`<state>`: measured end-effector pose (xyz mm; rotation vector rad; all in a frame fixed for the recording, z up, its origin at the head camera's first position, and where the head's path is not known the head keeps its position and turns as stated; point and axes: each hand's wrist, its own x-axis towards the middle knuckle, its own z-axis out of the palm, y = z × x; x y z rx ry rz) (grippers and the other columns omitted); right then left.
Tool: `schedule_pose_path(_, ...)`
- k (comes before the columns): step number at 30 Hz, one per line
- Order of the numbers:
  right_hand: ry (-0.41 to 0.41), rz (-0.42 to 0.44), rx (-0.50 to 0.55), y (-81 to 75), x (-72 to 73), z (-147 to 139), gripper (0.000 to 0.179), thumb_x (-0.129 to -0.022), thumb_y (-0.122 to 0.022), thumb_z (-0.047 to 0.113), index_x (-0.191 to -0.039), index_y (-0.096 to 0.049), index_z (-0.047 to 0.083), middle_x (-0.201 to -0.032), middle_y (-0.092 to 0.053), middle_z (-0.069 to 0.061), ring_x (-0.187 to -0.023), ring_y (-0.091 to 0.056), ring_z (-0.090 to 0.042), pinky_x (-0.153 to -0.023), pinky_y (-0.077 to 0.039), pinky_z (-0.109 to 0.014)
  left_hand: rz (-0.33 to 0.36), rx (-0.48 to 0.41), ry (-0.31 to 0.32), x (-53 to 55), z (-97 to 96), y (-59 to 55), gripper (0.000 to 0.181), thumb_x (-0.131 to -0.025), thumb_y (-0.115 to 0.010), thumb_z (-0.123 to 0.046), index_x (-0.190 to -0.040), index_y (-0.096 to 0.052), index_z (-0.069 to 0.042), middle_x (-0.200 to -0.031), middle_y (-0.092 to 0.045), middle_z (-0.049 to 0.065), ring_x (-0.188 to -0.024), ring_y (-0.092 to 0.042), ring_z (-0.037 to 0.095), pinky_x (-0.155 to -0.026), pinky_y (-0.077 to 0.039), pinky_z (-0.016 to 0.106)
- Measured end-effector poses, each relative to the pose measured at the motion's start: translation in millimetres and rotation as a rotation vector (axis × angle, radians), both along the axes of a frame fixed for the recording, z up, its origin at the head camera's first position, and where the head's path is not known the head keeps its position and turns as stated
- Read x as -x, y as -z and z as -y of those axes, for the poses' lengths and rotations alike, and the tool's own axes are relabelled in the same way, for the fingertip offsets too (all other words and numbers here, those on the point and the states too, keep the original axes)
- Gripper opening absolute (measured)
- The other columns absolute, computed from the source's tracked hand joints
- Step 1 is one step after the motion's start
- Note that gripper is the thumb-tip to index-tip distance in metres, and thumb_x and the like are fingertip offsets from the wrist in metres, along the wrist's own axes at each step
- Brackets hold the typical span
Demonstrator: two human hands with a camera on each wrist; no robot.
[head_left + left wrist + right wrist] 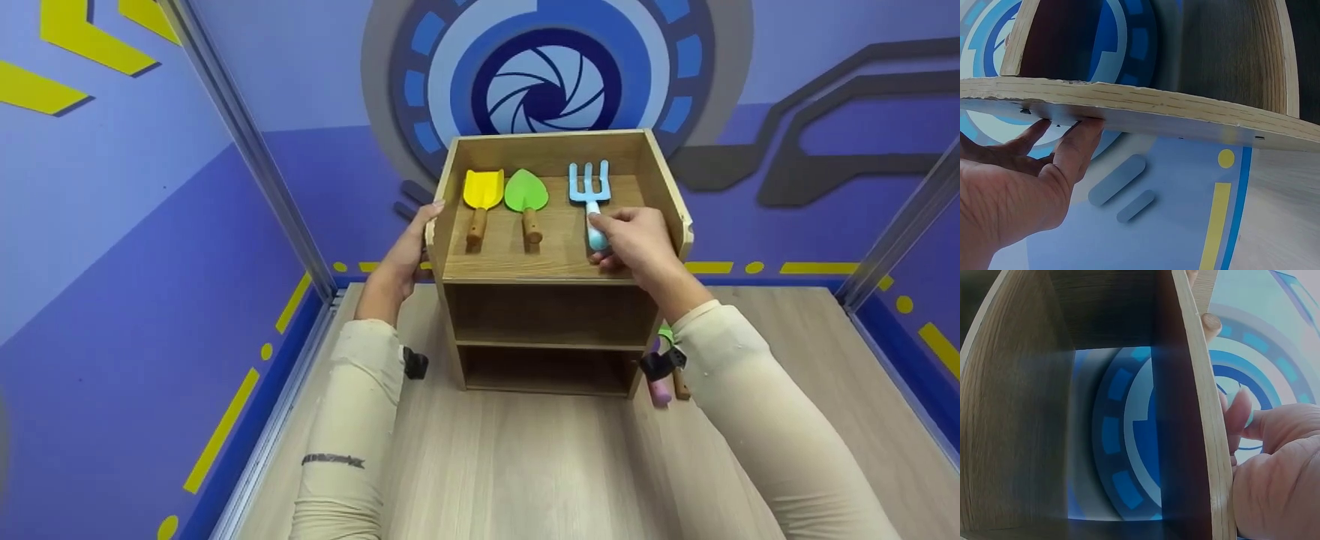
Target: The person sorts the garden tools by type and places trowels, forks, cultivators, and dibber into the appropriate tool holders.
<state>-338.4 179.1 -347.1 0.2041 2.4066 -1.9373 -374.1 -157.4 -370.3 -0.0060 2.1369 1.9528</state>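
A small wooden shelf stands on the floor, its top tray holding toy garden tools. In the head view my right hand pinches the handle of a light blue toy garden fork, whose tines point to the back. The right wrist view shows that hand at the top board's edge, with the fork mostly hidden. Left of the fork lie a green trowel and a yellow shovel, both with wooden handles. My left hand touches the shelf's left side panel with fairly straight fingers.
Below the top are two lower compartments, the middle one and the bottom one. Partly behind my right forearm, a purple handle and a brown handle lie on the floor. A blue patterned wall stands close behind the shelf.
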Motion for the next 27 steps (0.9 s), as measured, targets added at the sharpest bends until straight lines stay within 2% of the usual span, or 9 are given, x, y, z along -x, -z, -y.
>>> schedule_pose_path(5,0.024,-0.03,-0.01,2.0,0.4,2.6,0.039,-0.106,-0.065,0.03,-0.127,-0.064,-0.003,-0.067,-0.065,0.001,-0.052,-0.066,-0.008,-0.051,-0.057,-0.024,0.006,0.007,-0.01,0.6,1.3,0.2,0.091,-0.09,-0.051,-0.078,-0.162,-0.043,-0.024,-0.158,-0.051,0.009,-0.141,-0.054,0.027,-0.116,-0.046,0.051)
schedule_pose_path(12,0.054,-0.071,-0.022,4.8,-1.2,1.3,0.043,-0.105,-0.066,0.03,-0.134,-0.066,-0.002,-0.074,-0.065,0.001,-0.05,-0.064,-0.008,-0.051,-0.055,-0.023,0.0,0.003,-0.007,0.9,-0.6,0.3,0.088,-0.09,-0.05,-0.078,-0.157,-0.048,-0.022,-0.151,-0.056,0.01,-0.133,-0.059,0.025,-0.104,-0.052,0.043)
schedule_pose_path(20,0.075,-0.073,-0.014,5.6,-2.8,1.5,0.041,-0.101,-0.073,0.028,-0.128,-0.065,-0.002,-0.08,-0.065,0.002,-0.048,-0.062,-0.007,-0.05,-0.055,-0.024,0.006,0.019,-0.011,0.5,-0.7,-0.8,0.089,-0.089,-0.05,-0.079,-0.16,-0.046,-0.025,-0.156,-0.053,0.008,-0.138,-0.055,0.026,-0.112,-0.047,0.048)
schedule_pose_path(27,0.092,-0.093,-0.011,8.6,-2.5,2.7,0.038,-0.1,-0.074,0.027,-0.124,-0.065,-0.001,-0.077,-0.065,0.004,-0.048,-0.062,-0.008,-0.05,-0.055,-0.024,0.001,0.004,-0.027,0.1,-1.1,0.5,0.088,-0.089,-0.051,-0.077,-0.157,-0.048,-0.021,-0.15,-0.057,0.011,-0.132,-0.059,0.026,-0.103,-0.052,0.043)
